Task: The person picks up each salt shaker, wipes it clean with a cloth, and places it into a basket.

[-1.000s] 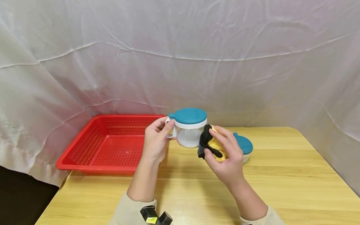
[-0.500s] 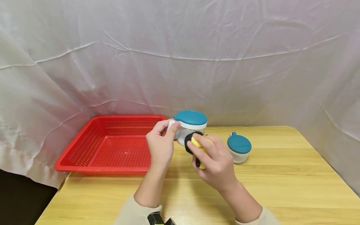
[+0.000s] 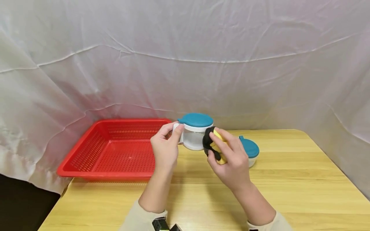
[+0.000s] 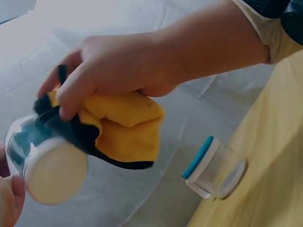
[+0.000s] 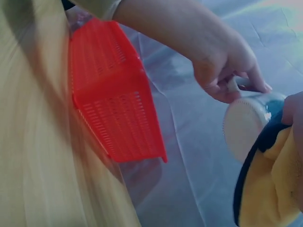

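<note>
My left hand (image 3: 166, 144) grips the white handle of a clear jar (image 3: 193, 141) with a blue lid, held up above the table. In my right hand (image 3: 232, 157) is a bunched yellow and black cloth (image 3: 215, 146), pressed to the right side of the jar. The left wrist view shows the cloth (image 4: 128, 127) hanging in folds beside the jar's pale round base (image 4: 57, 172). From the right wrist, fingers of the left hand (image 5: 227, 66) curl round the handle. A second blue-lidded jar (image 3: 251, 149) stands on the table, partly hidden behind the right hand.
A red perforated plastic basket (image 3: 107, 175) sits at the left of the wooden table (image 3: 292, 179), its inside bare. Behind the table hangs a pale grey curtain (image 3: 185, 83), which also runs along both sides.
The right hand with the cloth swept left across the jar's front, then back to its right side. The left hand and jar shifted slightly right, and the handle turned toward the front.
</note>
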Available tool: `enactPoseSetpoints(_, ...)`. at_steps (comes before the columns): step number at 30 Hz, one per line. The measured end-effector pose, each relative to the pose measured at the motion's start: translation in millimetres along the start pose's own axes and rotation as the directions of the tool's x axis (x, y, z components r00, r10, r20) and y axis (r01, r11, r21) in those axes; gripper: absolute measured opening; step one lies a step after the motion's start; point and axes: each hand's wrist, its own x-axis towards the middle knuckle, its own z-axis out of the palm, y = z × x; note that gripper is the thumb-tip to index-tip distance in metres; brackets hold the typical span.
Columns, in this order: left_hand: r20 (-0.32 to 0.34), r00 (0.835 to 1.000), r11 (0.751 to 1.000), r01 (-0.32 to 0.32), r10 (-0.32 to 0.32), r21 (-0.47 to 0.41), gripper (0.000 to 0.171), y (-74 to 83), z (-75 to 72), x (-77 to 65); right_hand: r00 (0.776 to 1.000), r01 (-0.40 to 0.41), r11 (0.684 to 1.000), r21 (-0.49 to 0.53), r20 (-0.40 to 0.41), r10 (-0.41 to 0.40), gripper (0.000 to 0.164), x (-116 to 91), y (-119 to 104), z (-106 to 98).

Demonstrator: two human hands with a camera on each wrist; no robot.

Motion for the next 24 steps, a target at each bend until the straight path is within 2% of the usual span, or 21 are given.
enactPoseSetpoints(3, 0.006, 0.994, 0.986, 0.112, -0.112, -0.127, 0.028, 0.8, -2.9, 4.7, 0.992, -0.125, 0.987, 0.106, 0.004, 0.125, 0.041, 2.6, -1.6, -4.1)
enactPoseSetpoints(5, 0.031, 0.987, 0.967, 0.163, -0.161, -0.193, 0.024, 1.8, -5.4, 8.0, 0.982, -0.19, 0.966, 0.176, 0.015, 0.19, 0.044, 7.4, -6.2, -7.0)
enactPoseSetpoints(9, 0.099, 0.977, 0.935, 0.212, -0.191, -0.285, 0.01, 3.9, -9.9, 12.8, 0.962, -0.272, 0.926, 0.261, 0.048, 0.269, 0.046, 18.2, -17.4, -12.2)
enactPoseSetpoints(12, 0.142, 0.971, 0.922, 0.226, -0.19, -0.314, 0.012, 4.4, -13.5, 13.9, 0.939, -0.342, 0.891, 0.298, 0.088, 0.331, 0.047, 19.8, -19.4, -14.7)
enactPoseSetpoints(14, 0.161, 0.969, 0.92, 0.229, -0.185, -0.318, 0.014, 3.9, -15.3, 14.1, 0.908, -0.419, 0.855, 0.307, 0.126, 0.4, 0.05, 14.1, -13.8, -14.6)
enactPoseSetpoints(17, 0.171, 0.966, 0.924, 0.239, -0.194, -0.297, 0.014, 3.0, -15.5, 13.7, 0.839, -0.543, 0.776, 0.32, 0.181, 0.513, 0.054, 4.7, -4.0, -14.6)
enactPoseSetpoints(20, 0.179, 0.961, 0.933, 0.251, -0.209, -0.257, 0.011, 2.6, -13.8, 13.0, 0.777, -0.627, 0.699, 0.344, 0.208, 0.595, 0.055, 0.0, 1.0, -14.8)
enactPoseSetpoints(22, 0.188, 0.958, 0.938, 0.259, -0.218, -0.232, 0.01, 2.8, -12.8, 12.7, 0.763, -0.639, 0.674, 0.371, 0.2, 0.614, 0.053, 0.0, 0.4, -15.0)
enactPoseSetpoints(24, 0.205, 0.953, 0.941, 0.264, -0.221, -0.211, 0.008, 3.3, -13.0, 12.7, 0.756, -0.644, 0.662, 0.383, 0.191, 0.626, 0.053, -1.0, 0.3, -14.8)
